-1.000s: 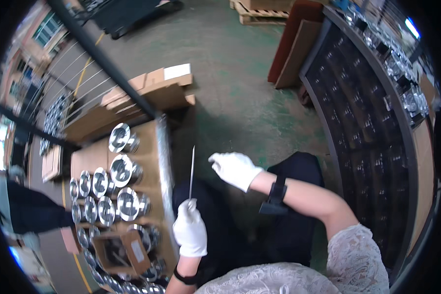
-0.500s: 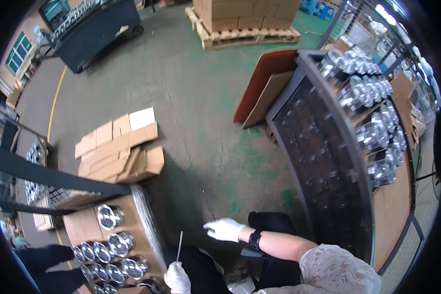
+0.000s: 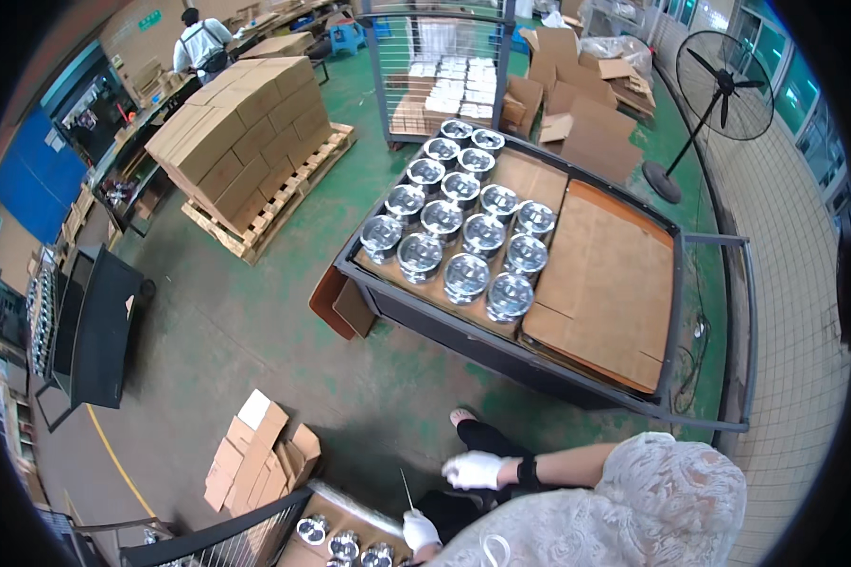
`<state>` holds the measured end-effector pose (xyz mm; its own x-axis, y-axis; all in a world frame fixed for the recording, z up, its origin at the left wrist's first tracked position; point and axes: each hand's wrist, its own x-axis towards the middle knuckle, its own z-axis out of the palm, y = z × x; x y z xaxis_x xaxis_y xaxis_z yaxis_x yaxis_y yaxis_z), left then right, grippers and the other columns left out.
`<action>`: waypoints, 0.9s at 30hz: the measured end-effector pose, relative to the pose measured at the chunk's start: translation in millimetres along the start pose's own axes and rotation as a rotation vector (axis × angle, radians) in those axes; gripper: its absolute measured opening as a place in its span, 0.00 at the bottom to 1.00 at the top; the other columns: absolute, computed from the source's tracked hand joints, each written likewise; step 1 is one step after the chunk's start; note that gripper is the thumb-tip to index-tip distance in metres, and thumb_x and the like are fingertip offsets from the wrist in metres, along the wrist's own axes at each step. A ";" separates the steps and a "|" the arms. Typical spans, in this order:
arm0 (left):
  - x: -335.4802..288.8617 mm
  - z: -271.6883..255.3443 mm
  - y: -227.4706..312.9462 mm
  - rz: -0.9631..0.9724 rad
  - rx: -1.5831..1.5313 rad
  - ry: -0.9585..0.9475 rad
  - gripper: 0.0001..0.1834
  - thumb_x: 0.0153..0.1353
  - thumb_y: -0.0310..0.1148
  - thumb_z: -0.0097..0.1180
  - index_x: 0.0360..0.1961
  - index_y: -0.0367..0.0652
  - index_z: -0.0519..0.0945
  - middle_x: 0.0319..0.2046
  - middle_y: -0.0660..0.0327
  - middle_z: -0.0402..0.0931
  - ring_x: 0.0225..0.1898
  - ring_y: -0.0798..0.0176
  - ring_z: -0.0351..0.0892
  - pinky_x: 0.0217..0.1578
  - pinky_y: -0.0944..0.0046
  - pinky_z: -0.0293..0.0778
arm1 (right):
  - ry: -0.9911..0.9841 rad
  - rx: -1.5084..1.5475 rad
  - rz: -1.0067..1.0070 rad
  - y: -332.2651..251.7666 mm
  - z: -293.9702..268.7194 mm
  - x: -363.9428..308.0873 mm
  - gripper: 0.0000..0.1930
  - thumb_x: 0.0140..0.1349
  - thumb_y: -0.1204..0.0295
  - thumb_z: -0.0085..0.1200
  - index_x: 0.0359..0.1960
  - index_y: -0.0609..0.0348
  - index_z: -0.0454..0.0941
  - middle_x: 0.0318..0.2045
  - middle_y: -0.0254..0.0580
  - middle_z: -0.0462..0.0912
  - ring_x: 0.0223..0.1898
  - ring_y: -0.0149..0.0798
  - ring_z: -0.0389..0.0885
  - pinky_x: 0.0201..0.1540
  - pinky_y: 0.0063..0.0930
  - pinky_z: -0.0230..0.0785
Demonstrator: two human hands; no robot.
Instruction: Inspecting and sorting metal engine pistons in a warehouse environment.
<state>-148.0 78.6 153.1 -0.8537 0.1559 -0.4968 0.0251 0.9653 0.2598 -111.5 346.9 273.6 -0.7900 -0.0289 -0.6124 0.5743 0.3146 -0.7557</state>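
My left hand (image 3: 421,531), in a white glove, is closed around the lower end of a thin pale rod (image 3: 407,488) that points up and slightly left. It is beside a cardboard-lined rack (image 3: 350,506) at the lower edge, which carries several shiny round metal parts (image 3: 344,545). Also gloved in white, my right hand (image 3: 474,470) hangs in front of my legs with its fingers loosely apart and nothing visible in it. Across from me, a dark metal cart (image 3: 463,338) bears rows of similar shiny, cup-like metal parts (image 3: 442,218), standing on cardboard.
Flattened cardboard (image 3: 252,458) lies on the floor at the left. Stacked cartons (image 3: 246,142) sit on a wooden pallet (image 3: 255,243). A standing fan (image 3: 723,83) and a wire cage (image 3: 435,71) are beyond the cart. Another person (image 3: 201,45) stands far back.
My view has swung right and up, bringing the cart's top and the fan into sight. The rod is still in my left hand; my right hand remains without anything visible in it.
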 end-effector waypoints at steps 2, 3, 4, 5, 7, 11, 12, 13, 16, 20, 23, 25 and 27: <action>-1.6 -37.2 9.9 0.082 0.009 0.032 0.17 0.67 0.41 0.43 0.30 0.41 0.77 0.28 0.44 0.81 0.31 0.40 0.82 0.32 0.46 0.77 | -0.317 1.289 -0.090 95.0 -12.6 33.7 0.14 0.61 0.61 0.46 0.37 0.57 0.79 0.32 0.49 0.83 0.35 0.48 0.82 0.40 0.43 0.72; -2.3 -63.0 16.7 0.078 0.027 -0.034 0.16 0.67 0.41 0.44 0.30 0.42 0.78 0.28 0.45 0.81 0.31 0.41 0.82 0.33 0.47 0.77 | 0.013 0.621 -0.100 58.5 -30.8 7.7 0.14 0.60 0.62 0.48 0.39 0.58 0.79 0.32 0.47 0.83 0.34 0.45 0.82 0.39 0.41 0.72; 3.7 -86.0 26.7 0.086 0.035 -0.091 0.16 0.66 0.40 0.44 0.30 0.42 0.80 0.29 0.46 0.81 0.32 0.42 0.82 0.34 0.47 0.77 | 0.327 -0.069 -0.116 10.2 -71.0 -18.3 0.14 0.59 0.63 0.50 0.41 0.58 0.79 0.32 0.46 0.83 0.32 0.42 0.82 0.38 0.40 0.73; 14.1 -96.1 22.3 0.115 -0.036 -0.078 0.16 0.65 0.40 0.44 0.31 0.43 0.81 0.29 0.47 0.82 0.33 0.44 0.82 0.36 0.48 0.77 | 0.407 0.028 -0.090 8.3 -87.0 -24.3 0.14 0.58 0.65 0.52 0.42 0.59 0.79 0.32 0.45 0.82 0.32 0.40 0.82 0.37 0.37 0.73; 35.7 -113.1 15.9 0.115 -0.122 -0.058 0.16 0.65 0.39 0.45 0.30 0.44 0.83 0.29 0.50 0.82 0.34 0.46 0.82 0.39 0.50 0.76 | 0.457 0.196 0.065 -7.5 -122.4 -31.0 0.15 0.56 0.69 0.56 0.45 0.60 0.79 0.34 0.43 0.83 0.32 0.37 0.82 0.37 0.30 0.74; 66.9 -144.6 26.9 0.084 -0.207 -0.034 0.15 0.65 0.38 0.47 0.30 0.43 0.82 0.28 0.50 0.81 0.34 0.48 0.82 0.38 0.52 0.75 | 0.482 0.502 0.029 3.7 -128.0 -20.8 0.16 0.61 0.68 0.55 0.48 0.62 0.78 0.32 0.38 0.82 0.27 0.29 0.80 0.32 0.26 0.73; 69.7 -157.9 48.5 0.109 -0.290 -0.055 0.14 0.66 0.36 0.46 0.30 0.43 0.82 0.27 0.50 0.81 0.33 0.49 0.82 0.37 0.52 0.75 | 0.450 0.593 0.020 -8.5 -127.2 -22.8 0.17 0.60 0.64 0.57 0.49 0.59 0.78 0.31 0.38 0.82 0.27 0.29 0.78 0.30 0.25 0.72; 64.5 -186.8 89.9 0.223 -0.283 -0.119 0.12 0.67 0.34 0.46 0.32 0.43 0.81 0.26 0.49 0.80 0.32 0.47 0.81 0.35 0.52 0.74 | 0.426 0.686 0.012 -21.2 -131.2 -24.0 0.19 0.59 0.61 0.58 0.49 0.56 0.78 0.30 0.38 0.81 0.26 0.29 0.77 0.28 0.25 0.71; 68.6 -228.0 156.2 0.656 -0.194 -0.001 0.11 0.68 0.37 0.46 0.34 0.47 0.80 0.28 0.51 0.80 0.30 0.44 0.81 0.33 0.50 0.75 | 0.721 0.079 -0.249 -42.2 -135.1 -4.9 0.24 0.61 0.57 0.55 0.54 0.59 0.74 0.37 0.46 0.82 0.35 0.43 0.80 0.40 0.35 0.73; 112.4 -229.4 178.8 0.696 -0.045 -0.030 0.10 0.66 0.37 0.48 0.37 0.48 0.80 0.29 0.50 0.82 0.33 0.43 0.82 0.35 0.48 0.76 | 1.020 -0.093 -0.102 -54.4 -193.5 5.6 0.24 0.58 0.63 0.51 0.56 0.59 0.72 0.39 0.54 0.81 0.43 0.54 0.79 0.47 0.43 0.71; 131.6 -232.2 179.1 0.661 -0.162 -0.060 0.10 0.66 0.35 0.49 0.40 0.44 0.80 0.30 0.51 0.83 0.34 0.47 0.83 0.35 0.52 0.77 | 1.154 -0.087 0.059 -27.7 -264.8 -2.6 0.23 0.56 0.66 0.49 0.54 0.60 0.74 0.43 0.58 0.81 0.46 0.55 0.80 0.50 0.43 0.72; 139.0 -237.1 179.6 0.570 -0.082 -0.117 0.10 0.66 0.35 0.49 0.40 0.43 0.80 0.31 0.51 0.83 0.34 0.47 0.83 0.35 0.53 0.77 | 1.222 -0.134 0.186 0.1 -317.2 -10.4 0.22 0.56 0.65 0.51 0.54 0.56 0.75 0.45 0.56 0.81 0.49 0.54 0.79 0.52 0.43 0.71; 152.9 -229.2 162.3 0.520 0.004 -0.102 0.11 0.66 0.36 0.49 0.38 0.42 0.81 0.30 0.51 0.83 0.34 0.48 0.83 0.35 0.52 0.77 | 1.117 -0.138 0.429 7.5 -373.8 -20.1 0.17 0.57 0.64 0.52 0.48 0.46 0.79 0.47 0.50 0.81 0.49 0.51 0.79 0.52 0.42 0.72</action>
<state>-393.6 211.1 309.1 -0.6731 0.6337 -0.3811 0.4339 0.7558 0.4904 -171.5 704.5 367.0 -0.3293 0.9189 -0.2173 0.8616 0.1982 -0.4673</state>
